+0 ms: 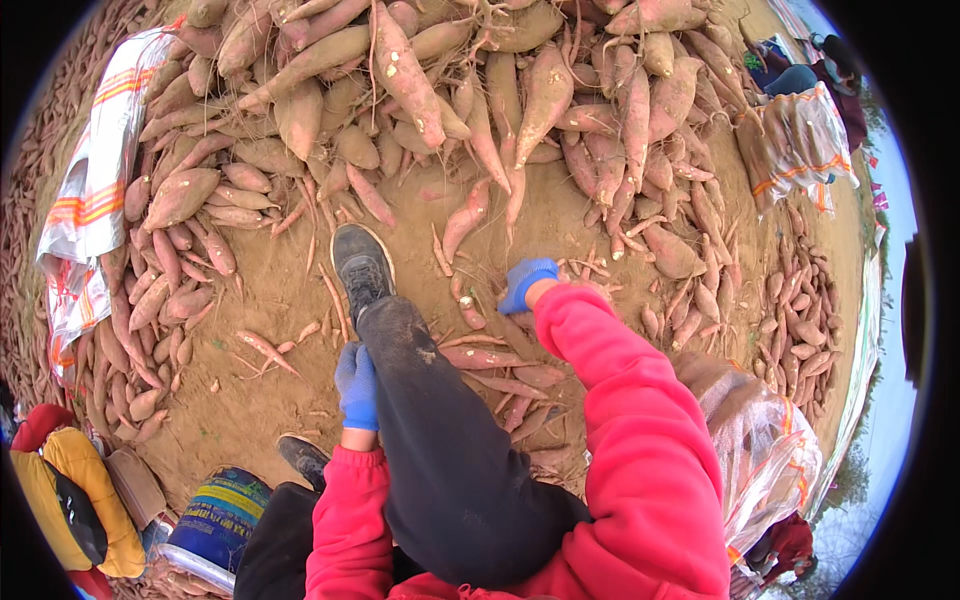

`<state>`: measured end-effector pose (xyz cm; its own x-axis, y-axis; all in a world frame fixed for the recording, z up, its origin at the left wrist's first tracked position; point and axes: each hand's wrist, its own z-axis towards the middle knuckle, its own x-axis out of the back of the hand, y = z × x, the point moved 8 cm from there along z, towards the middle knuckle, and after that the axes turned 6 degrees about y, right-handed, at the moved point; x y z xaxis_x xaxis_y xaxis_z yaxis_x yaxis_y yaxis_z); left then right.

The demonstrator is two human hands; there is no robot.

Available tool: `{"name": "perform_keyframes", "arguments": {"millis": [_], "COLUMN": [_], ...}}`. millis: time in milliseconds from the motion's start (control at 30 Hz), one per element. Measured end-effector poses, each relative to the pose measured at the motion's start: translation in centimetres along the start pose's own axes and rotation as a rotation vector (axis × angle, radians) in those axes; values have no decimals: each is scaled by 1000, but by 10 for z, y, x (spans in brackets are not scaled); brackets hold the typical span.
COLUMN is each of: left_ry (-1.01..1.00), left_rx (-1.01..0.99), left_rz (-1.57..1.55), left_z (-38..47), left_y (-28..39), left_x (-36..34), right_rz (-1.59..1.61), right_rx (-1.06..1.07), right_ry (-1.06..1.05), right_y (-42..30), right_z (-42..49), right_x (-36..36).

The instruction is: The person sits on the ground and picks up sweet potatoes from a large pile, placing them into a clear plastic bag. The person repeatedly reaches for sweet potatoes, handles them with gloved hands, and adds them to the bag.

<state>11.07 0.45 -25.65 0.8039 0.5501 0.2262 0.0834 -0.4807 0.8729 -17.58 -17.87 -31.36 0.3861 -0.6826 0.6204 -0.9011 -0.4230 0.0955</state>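
My left hand (356, 386), in a blue knitted glove, rests against the shin of my dark trousers (427, 375). Its fingers are partly hidden, so whether it grips the cloth is unclear. My right hand (525, 285), gloved the same way, reaches down to the soil among thin roots and small sweet potatoes; its fingertips are turned away and their hold cannot be seen. Just left of it lies a short knobbly sweet potato (469, 304). Beyond, a pink sweet potato (466, 219) lies on bare soil. Several long sweet potatoes (487, 358) lie between my leg and right forearm.
A large heap of sweet potatoes (405, 75) rises ahead, with a smaller pile (169, 277) at left. White woven sacks (105, 150) lie beside it. Filled sacks (795, 142) (750, 427) stand at right. A blue bucket (217, 517) and a person in yellow (94, 495) are at lower left.
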Motion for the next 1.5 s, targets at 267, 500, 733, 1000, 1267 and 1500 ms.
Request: {"name": "perform_keyframes", "arguments": {"millis": [267, 500, 733, 1000, 1267, 1500], "left_ry": [3, -7, 5, -81, -171, -103], "left_rx": [-116, -76, -133, -122, -45, -36], "left_rz": [19, 76, 300, 250, 290, 319], "left_z": [2, 1, 9, 13, 14, 9], "left_y": [-15, -15, -14, -13, -11, -4], "left_x": [3, 1, -2, -5, -2, -3], "right_rz": [-24, 233, 207, 601, 919, 2163], "right_rx": [325, -159, -431, 69, 179, 80], "right_ry": [-402, 786, 815, 357, -212, 378], "right_y": [-32, 105, 117, 47, 39, 98], "right_z": [-115, 43, 126, 33, -53, 45], "right_x": [-78, 142, 157, 37, -55, 86]}}
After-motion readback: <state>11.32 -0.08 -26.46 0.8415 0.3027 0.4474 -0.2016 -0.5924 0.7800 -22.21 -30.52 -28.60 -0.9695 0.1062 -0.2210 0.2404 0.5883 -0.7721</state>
